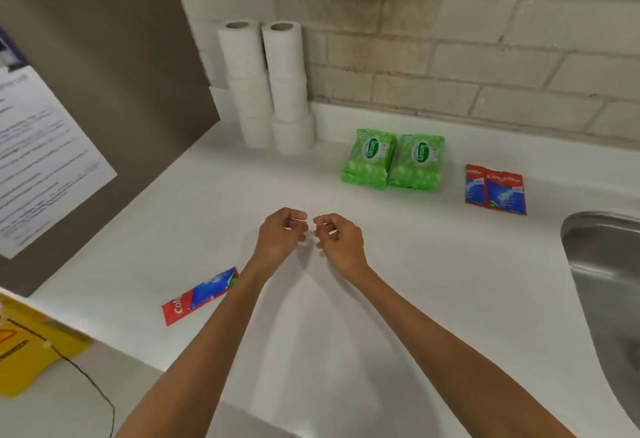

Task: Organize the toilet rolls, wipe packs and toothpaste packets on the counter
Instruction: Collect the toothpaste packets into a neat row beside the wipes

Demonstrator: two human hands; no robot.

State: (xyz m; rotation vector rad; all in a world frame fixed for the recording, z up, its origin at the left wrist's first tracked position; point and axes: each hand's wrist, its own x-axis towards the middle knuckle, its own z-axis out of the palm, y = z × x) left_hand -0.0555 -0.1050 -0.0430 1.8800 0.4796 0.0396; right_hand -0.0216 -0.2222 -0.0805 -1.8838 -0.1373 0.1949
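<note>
**Both hands empty, one toothpaste packet off on its own**

My left hand [282,233] and right hand [341,238] hover side by side over the middle of the counter [415,264]. Fingers are loosely curled on both and neither grips anything. The fingertips are close together, but I can't tell if they touch.

Where the stock is:
- Toilet rolls: two upright stacks, left stack [246,80] and right stack [287,84], three rolls each. They stand side by side at the far left, against the brick wall [450,56].
- Wipe packs: two green piles, left pile [369,160] and right pile [417,163], touching each other, just right of the rolls and a bit nearer.
- Toothpaste: a pair of packets [495,189], overlapping, right of the wipes, near the far rim of the sink [609,264].
- The lone packet [199,295] lies flat and angled at the near left, beside my left forearm, well apart from the pair.

Other: a printed sheet [45,153] hangs on the brown panel at left. A yellow object [27,351] with a black cord [93,385] sits below the counter's near-left edge.
</note>
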